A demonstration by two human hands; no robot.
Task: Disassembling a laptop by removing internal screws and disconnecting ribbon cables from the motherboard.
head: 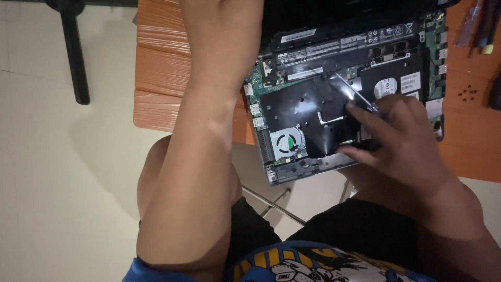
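Pale floor tiles (62,172) fill the left side of my view, with a dark stand leg (73,52) upright on them, well apart from the work. Orange and ridged, the tabletop (156,68) ends in a near edge just beside my left forearm. An opened laptop (344,94) lies on it with its bottom cover off, and its near corner juts past that edge over my lap. Its round cooling fan (285,143) sits at that overhanging corner.

My right hand (402,141) is closed around a screwdriver (355,94), whose thin shaft slants up-left to a spot below the long black battery (339,44). My left hand (219,26) reaches over the far left of the laptop and runs out of the top of the picture, so I cannot tell its grip.

Spare tools (480,23) lie on bare orange at the far right, with a cluster of small dark screws (468,93) below them.
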